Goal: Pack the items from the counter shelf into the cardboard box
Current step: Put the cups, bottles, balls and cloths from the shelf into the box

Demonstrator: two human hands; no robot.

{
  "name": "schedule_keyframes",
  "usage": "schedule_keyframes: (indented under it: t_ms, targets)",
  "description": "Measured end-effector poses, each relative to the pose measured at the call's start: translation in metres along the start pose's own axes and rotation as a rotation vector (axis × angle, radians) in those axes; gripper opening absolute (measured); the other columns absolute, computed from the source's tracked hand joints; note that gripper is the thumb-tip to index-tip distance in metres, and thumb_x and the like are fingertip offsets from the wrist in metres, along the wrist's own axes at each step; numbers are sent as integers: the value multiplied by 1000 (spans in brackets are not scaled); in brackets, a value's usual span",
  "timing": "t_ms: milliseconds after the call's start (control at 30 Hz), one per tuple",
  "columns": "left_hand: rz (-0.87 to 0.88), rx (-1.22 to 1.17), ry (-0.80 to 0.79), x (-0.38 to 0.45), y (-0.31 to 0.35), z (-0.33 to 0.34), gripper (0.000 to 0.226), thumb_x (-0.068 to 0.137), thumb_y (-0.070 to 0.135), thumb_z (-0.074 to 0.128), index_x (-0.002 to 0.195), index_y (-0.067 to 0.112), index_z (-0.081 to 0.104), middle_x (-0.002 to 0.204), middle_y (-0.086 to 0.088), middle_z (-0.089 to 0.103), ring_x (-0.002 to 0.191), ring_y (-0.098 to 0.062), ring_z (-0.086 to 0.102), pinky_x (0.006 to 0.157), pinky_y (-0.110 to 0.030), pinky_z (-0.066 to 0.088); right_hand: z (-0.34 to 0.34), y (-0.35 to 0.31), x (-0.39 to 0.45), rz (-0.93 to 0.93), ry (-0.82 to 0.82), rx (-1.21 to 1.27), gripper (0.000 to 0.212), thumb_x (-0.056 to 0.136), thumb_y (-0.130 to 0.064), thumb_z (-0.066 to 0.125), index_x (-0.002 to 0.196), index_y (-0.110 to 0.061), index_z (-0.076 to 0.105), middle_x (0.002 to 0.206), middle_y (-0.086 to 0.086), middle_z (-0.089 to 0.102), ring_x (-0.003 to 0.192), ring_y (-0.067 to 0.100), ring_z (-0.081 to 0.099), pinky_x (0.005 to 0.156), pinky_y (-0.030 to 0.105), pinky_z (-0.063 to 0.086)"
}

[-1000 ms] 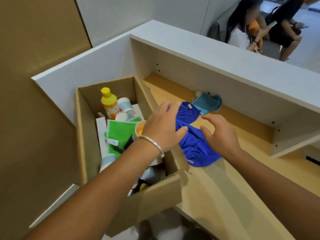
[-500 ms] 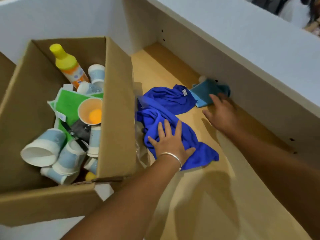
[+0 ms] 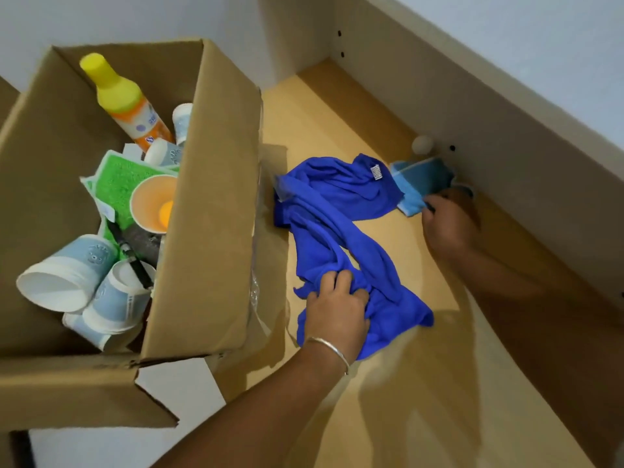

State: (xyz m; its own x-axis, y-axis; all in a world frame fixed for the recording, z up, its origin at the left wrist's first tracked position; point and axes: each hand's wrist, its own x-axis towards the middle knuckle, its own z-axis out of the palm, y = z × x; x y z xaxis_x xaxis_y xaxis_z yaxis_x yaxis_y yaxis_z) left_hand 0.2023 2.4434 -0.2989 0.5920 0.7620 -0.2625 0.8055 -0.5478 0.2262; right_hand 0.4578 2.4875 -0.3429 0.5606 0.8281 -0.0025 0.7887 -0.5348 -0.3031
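Observation:
A crumpled dark blue cloth (image 3: 332, 211) lies on the wooden shelf (image 3: 405, 383) beside the open cardboard box (image 3: 209, 211). My left hand (image 3: 339, 312) has its fingers bunched into the cloth's near end. My right hand (image 3: 445, 224) pinches a light blue cloth (image 3: 418, 182) against the shelf's back wall. A small white ball (image 3: 422, 144) sits just behind that cloth. Inside the box are a yellow-capped bottle (image 3: 125, 103), a green cloth (image 3: 116, 187), several paper cups (image 3: 67, 275) and an orange ball (image 3: 165, 211) in a cup.
The white back wall (image 3: 506, 136) of the counter runs diagonally along the right. A box flap (image 3: 84, 393) hangs forward at the bottom left. Crumpled clear plastic (image 3: 255, 295) is wedged between the box and the shelf.
My left hand went from lying flat on the dark blue cloth to gripping it. My right hand closed on the light blue cloth. The view moved closer and lower.

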Motion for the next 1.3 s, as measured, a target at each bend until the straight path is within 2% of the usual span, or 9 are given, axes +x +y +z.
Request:
schedule_keyframes:
  t_ms: [100,300,500,633,700,800,967,1167,1300]
  targets:
    - [60,-17,-23,-10,-7,-9,28,91,30,50,116,22,60,130,3,38,126,-22,28,84,-37,46,-10,-3,-23,-46,65,-20,23,91,-16,53,109,-8,64,111,21,58,102,36,55,79,40,46]
    - [199,-44,4,-37,-28,-43,32,88,33,51,117,23,61,131,6,40,127,-17,29,83,-31,47,-40,-22,-79,-43,115,20,17,85,-16,60,97,-7,69,110,21,57,106,36,53,83,39,48]
    - [380,-177,184,-71,-36,-109,29,83,34,55,107,24,66,128,7,46,123,-17,36,83,-34,48,-95,-62,-127,-50,267,172,13,81,-13,66,92,-9,70,100,14,62,93,33,59,76,35,46]
    - [467,-393,375,-92,-40,-167,23,79,29,64,99,21,70,121,2,54,112,-22,47,86,-35,46,-140,-109,-144,-92,371,275,16,81,-13,70,97,-11,71,95,8,60,90,28,60,76,33,46]
    - [446,-541,433,-101,-49,-199,22,77,23,70,97,18,72,117,-2,57,108,-24,51,91,-32,42,-160,-139,-147,-145,369,350,18,81,-13,70,99,-12,71,91,3,54,87,24,57,76,33,45]
    - [406,-695,521,-112,-79,-247,24,74,18,75,98,14,73,112,-1,57,106,-16,54,94,-19,37,-185,-187,-147,-207,367,390,23,77,-8,71,100,-13,72,88,1,52,87,19,55,75,27,38]
    - [310,-662,674,-133,-164,-303,21,74,18,75,95,16,74,106,3,56,100,-5,53,92,-6,33,-200,-270,-142,-303,456,357,17,81,-21,68,98,-17,72,88,0,58,82,14,52,73,28,39]
    - [104,-522,697,-151,-256,-304,22,74,25,74,96,21,73,105,10,52,108,-16,53,93,-22,35,-178,-358,-128,-413,417,352,19,82,-22,67,100,-17,72,96,4,62,93,18,57,77,26,39]
    - [17,-468,557,-151,-287,-278,35,78,31,71,113,25,66,120,4,51,117,-20,47,99,-25,34,-149,-399,-123,-444,311,303,22,84,-27,64,104,-19,70,102,2,60,97,18,56,76,25,37]
